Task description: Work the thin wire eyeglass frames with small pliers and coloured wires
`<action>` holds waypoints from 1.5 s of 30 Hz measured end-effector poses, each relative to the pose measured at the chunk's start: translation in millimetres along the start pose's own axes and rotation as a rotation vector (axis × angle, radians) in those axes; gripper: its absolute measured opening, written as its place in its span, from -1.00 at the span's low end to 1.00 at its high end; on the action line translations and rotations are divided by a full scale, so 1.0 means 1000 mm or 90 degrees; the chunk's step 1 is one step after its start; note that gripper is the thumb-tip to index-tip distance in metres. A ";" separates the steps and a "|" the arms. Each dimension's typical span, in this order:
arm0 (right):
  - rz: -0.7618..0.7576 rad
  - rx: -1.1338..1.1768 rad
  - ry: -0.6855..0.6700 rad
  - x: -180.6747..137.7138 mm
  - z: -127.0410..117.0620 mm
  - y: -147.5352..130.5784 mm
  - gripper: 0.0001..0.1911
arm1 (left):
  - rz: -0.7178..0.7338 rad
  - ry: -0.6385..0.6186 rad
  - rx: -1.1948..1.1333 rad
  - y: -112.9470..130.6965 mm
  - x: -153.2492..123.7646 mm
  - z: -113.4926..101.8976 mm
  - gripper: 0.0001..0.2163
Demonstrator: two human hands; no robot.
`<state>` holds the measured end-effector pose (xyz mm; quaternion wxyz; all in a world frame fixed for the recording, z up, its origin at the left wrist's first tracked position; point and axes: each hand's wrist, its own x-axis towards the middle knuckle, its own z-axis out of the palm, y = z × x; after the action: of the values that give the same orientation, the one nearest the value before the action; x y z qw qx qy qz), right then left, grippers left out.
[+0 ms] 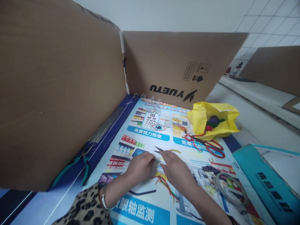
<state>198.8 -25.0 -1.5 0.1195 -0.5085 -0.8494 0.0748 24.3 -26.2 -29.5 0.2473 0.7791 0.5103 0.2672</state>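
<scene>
My left hand (140, 165) is closed, its fingers curled together over the printed poster (150, 147); whatever they pinch is too small or hidden to name. My right hand (177, 170) faces it a short way off, fingers stretched out and thumb apart, with nothing visible between them. Just beyond the right fingers are dark pointed tool tips (158, 149), and a yellow curved handle (175, 151) shows behind that hand. Whether the hand touches this tool I cannot tell. A bundle of red, green and yellow cords (167, 186) lies on the poster below and between both hands.
Cardboard panels (182, 59) stand at the left and back. Teal-handled pliers (85, 165) and straight wires (105, 128) lie left. At right are a yellow paper bag (197, 118) with yarn balls, red-handled scissors (219, 150), a wire coil (217, 184) and a teal box (262, 175).
</scene>
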 end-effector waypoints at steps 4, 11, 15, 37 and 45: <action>0.031 0.106 -0.113 0.004 -0.003 -0.014 -0.49 | 0.023 0.003 -0.006 0.007 0.000 -0.002 -0.84; 0.079 0.211 -0.083 0.028 -0.021 -0.007 -0.77 | 0.017 0.020 -0.109 0.017 0.027 -0.018 -0.85; 0.132 0.305 -0.047 0.044 -0.018 0.015 -0.84 | 0.037 -0.029 -0.037 0.007 0.060 -0.040 -0.85; 0.298 0.594 0.112 0.060 0.035 0.068 -0.67 | -0.060 0.101 0.267 -0.038 0.165 -0.031 -0.81; 0.285 0.593 0.124 0.060 0.035 0.068 -0.66 | 0.049 -0.015 0.168 -0.051 0.165 -0.041 -0.82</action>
<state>219.1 59.4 -43.9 0.3927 -0.5750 -0.5815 0.4208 18.3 149.2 -5.8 0.1383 0.8269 0.5078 0.1980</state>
